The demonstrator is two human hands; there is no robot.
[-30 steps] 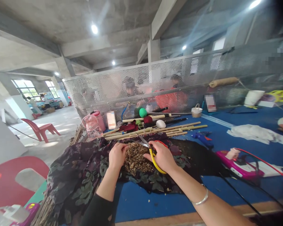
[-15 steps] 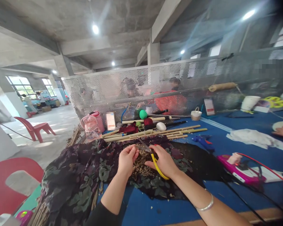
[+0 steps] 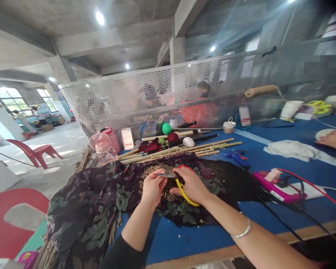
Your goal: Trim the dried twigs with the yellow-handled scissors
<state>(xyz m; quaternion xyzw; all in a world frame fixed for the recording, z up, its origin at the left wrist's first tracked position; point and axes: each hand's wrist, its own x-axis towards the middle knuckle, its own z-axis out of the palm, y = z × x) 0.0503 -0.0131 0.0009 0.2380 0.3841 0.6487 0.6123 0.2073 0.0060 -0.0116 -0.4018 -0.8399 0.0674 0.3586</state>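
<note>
My right hand [image 3: 190, 186] is closed around yellow-handled scissors [image 3: 181, 186] whose blades point left over a heap of brown dried bits [image 3: 156, 183]. My left hand [image 3: 153, 186] is closed in a pinch at the blade tips, holding something too small to name. Both hands rest over a dark floral cloth [image 3: 92, 209] spread on the blue table [image 3: 190, 235]. A silver bangle [image 3: 242, 229] sits on my right wrist.
Bamboo sticks [image 3: 184, 149], yarn balls [image 3: 167, 129], a pink bottle [image 3: 112, 138] and a blue glue gun [image 3: 236, 156] lie behind the cloth. A pink iron [image 3: 280, 185] with cables lies at right. Another person's hand [image 3: 334, 140] rests far right. A perforated metal screen [image 3: 184, 89] backs the table; red chairs [image 3: 36, 151] stand left.
My left hand has moved right from the heap to the scissor blades and pinched there. The camera view has shifted slightly, and the other person's hand has come further in.
</note>
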